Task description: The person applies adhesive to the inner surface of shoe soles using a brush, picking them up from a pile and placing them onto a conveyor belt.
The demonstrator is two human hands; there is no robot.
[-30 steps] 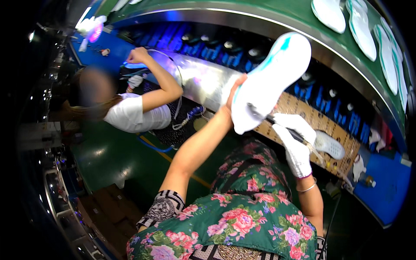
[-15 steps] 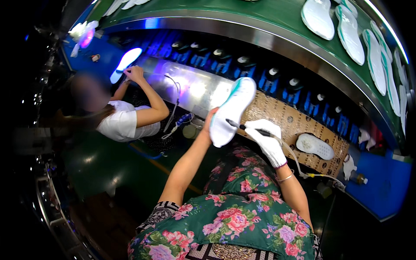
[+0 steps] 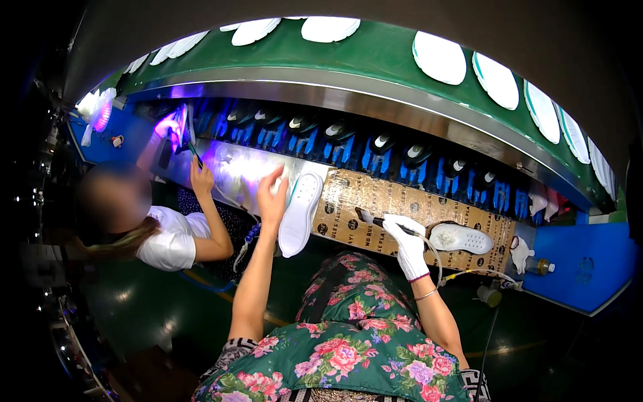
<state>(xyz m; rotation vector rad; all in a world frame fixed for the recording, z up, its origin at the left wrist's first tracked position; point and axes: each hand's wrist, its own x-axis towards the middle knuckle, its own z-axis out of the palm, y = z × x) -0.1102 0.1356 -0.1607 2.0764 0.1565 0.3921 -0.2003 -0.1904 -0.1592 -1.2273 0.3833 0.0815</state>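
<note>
A white shoe sole with a teal stripe lies on the workbench, its heel end sticking out past the front edge. Just left of it is my bare left hand, raised with fingers apart and nothing in it. My right hand, in a white glove, is closed round a dark-handled brush with a clear hose running from it. The brush tip points left, over the cardboard. Beside the gloved hand rests another white sole, its perforated inner face up.
Cardboard covers the bench. Behind it runs a row of dark shoe uppers on blue holders. Above, a green conveyor carries several white soles. A co-worker works at the left. A small bottle is at right.
My left hand has let go of the sole, which now rests on the bench. The right hand has drawn the brush away from it. The view has shifted.
</note>
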